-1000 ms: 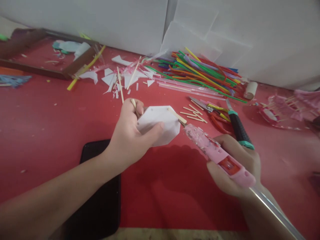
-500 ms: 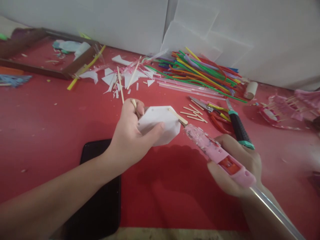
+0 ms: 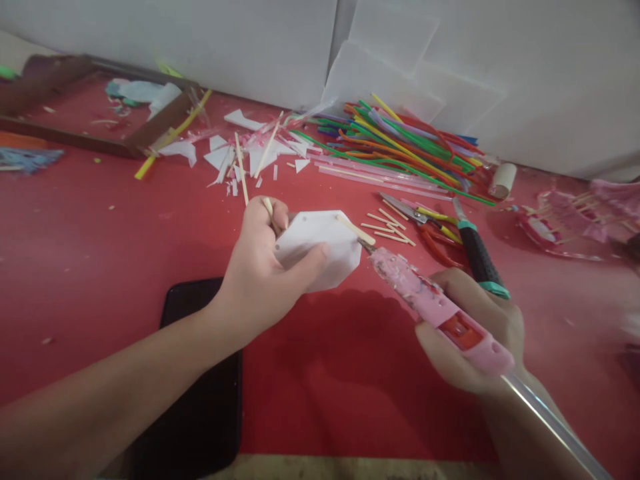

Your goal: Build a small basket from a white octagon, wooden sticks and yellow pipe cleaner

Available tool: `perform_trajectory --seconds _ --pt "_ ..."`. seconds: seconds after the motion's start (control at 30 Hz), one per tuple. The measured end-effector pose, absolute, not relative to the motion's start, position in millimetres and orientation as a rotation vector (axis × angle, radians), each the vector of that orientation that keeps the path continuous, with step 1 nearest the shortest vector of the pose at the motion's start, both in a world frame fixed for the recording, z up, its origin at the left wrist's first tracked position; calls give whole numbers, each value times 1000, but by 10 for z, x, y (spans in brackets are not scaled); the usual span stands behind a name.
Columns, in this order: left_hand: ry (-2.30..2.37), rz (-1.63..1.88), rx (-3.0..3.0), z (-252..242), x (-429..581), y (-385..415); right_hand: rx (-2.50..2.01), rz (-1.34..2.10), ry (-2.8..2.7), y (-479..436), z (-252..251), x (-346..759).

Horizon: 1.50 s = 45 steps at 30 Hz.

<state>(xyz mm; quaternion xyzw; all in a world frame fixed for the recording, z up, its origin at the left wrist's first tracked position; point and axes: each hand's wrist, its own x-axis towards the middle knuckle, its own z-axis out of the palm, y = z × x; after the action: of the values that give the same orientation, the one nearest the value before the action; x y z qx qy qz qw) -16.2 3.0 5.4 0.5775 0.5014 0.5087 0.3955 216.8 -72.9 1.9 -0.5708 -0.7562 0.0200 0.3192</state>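
Observation:
My left hand (image 3: 263, 270) is closed on a white octagonal piece of card (image 3: 320, 248), thumb on top and fingers under it, held just above the red table. A short wooden stick (image 3: 356, 231) lies along the card's upper right edge. My right hand (image 3: 475, 333) grips a pink glue gun (image 3: 435, 307) with a clear glue rod out of its back. The gun's nozzle touches the card's right edge beside the stick.
A black phone (image 3: 200, 387) lies under my left forearm. Several coloured straws (image 3: 400, 143) are piled at the back, with scissors (image 3: 425, 223), a black-handled knife (image 3: 477, 253) and cut sticks (image 3: 387, 227) near them. Paper scraps (image 3: 240, 153) and a brown frame (image 3: 90, 107) lie far left.

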Motion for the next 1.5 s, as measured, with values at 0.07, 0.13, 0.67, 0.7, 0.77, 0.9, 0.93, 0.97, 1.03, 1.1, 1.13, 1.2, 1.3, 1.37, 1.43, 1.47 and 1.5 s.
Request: perform_trajectory --seconds 0.07,0.13,0.67,0.7,0.77,0.9,0.93,0.97,1.03,1.1,1.13,1.2,1.3,1.37,1.43,1.47,1.5 --pt "1276 1275 1479 56 -163 27 -1489 46 -1999 -727 8 2182" --pt "1278 1269 1488 58 -162 21 -1470 54 -1999 -722 2 2189" --pt "1313 1304 1540 64 -153 35 -1481 154 -1962 -720 69 2132" --pt "1308 1307 1530 68 -150 36 -1491 147 -1960 -723 71 2127" --pt "1296 1309 1515 76 -147 38 -1511 125 -1953 -729 72 2118" --pt "1256 1315 1559 75 -149 40 -1535 81 -1955 -735 68 2111" --pt "1256 1315 1571 71 -151 39 -1537 74 -1955 -735 67 2112" --pt "1261 1313 1581 66 -153 39 -1537 71 -1955 -734 66 2114" --pt "1275 1314 1606 54 -156 38 -1533 65 -1958 -732 62 2122" --pt "1274 1325 1638 39 -159 39 -1528 62 -1961 -732 55 2133" --pt "1273 1328 1649 32 -161 40 -1528 62 -1962 -734 51 2137" --pt "1274 1335 1655 23 -162 41 -1532 68 -1958 -737 46 2140" --pt "1268 1329 1630 27 -161 40 -1540 68 -1948 -741 50 2121" --pt "1256 1319 1604 44 -157 35 -1545 63 -1941 -741 58 2100" --pt "1249 1312 1584 66 -151 29 -1560 50 -1926 -743 58 2096" --pt "1248 1312 1584 76 -148 27 -1565 40 -1916 -745 53 2106" --pt "1254 1312 1589 83 -147 26 -1571 31 -1905 -747 44 2125"
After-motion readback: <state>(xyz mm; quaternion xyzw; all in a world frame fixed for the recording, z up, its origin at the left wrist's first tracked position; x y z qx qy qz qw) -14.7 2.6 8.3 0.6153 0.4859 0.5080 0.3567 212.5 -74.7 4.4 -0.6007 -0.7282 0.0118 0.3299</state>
